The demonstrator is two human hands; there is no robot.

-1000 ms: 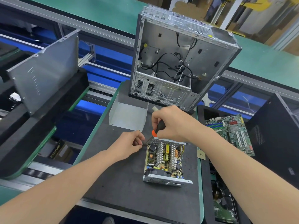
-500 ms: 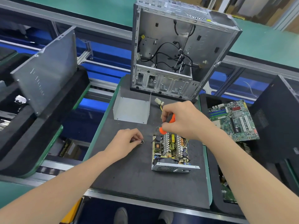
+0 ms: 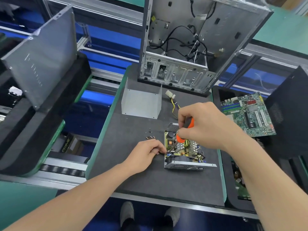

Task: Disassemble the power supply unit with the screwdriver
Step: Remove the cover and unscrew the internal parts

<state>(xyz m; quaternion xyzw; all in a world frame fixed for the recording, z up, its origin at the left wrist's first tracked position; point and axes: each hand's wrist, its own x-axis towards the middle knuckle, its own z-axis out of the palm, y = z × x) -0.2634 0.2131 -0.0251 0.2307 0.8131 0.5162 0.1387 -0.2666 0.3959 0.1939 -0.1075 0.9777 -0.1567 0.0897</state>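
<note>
Right fingers clamped on screwdriver over power supply unit | left fingers beside it, hold unclear

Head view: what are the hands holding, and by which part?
Right hand grips the screwdriver by its handle. Left hand sits at the PSU's left edge; hold cannot be told.

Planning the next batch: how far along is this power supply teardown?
Done: the cover is off, standing behind; loose screws lie on the mat. In hand: the right hand holds the screwdriver down on the board of the power supply unit, the left hand at its edge. Left: the board still sits in its tray.
</note>
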